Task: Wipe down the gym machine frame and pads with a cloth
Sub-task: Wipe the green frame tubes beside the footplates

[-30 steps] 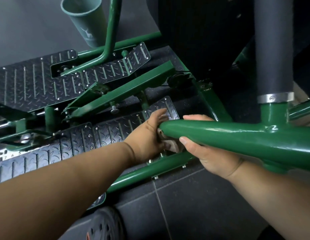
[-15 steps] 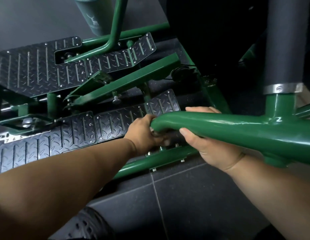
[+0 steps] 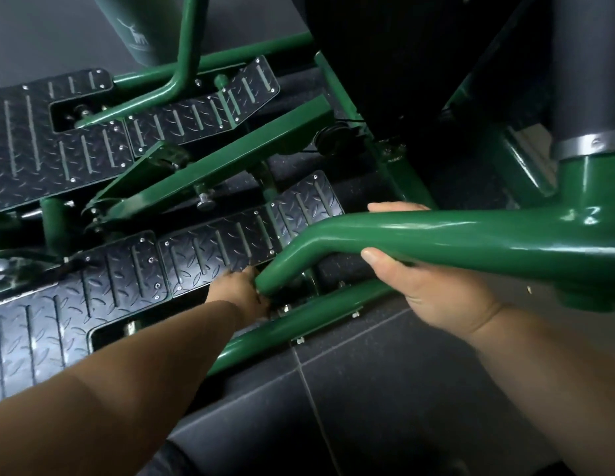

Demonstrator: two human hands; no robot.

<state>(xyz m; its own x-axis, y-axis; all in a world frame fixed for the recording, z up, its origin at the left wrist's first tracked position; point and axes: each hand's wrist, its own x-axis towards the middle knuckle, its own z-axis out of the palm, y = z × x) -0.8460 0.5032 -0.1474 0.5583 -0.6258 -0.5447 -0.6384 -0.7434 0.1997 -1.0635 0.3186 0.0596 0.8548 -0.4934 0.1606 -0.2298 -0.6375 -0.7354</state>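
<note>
Left hand [image 3: 238, 286] at the low, bent-down end of the green frame tube [image 3: 436, 242], fingers tucked under the tube tip and hidden, so grip not readable; cloth not visible now, presumably bunched beneath that tip. Right hand [image 3: 433, 290] wrapped round the same tube further up, thumb on the near side, fingertips showing over the far side. Tube long axis running from the tip up and rightward to the welded joint under the grey pad roller [image 3: 587, 63]. Left hand nearer the unwiped lower end. Dark green cup [image 3: 137, 32] standing on the floor beyond the tread plates [image 3: 216, 245], contents unseen
</note>
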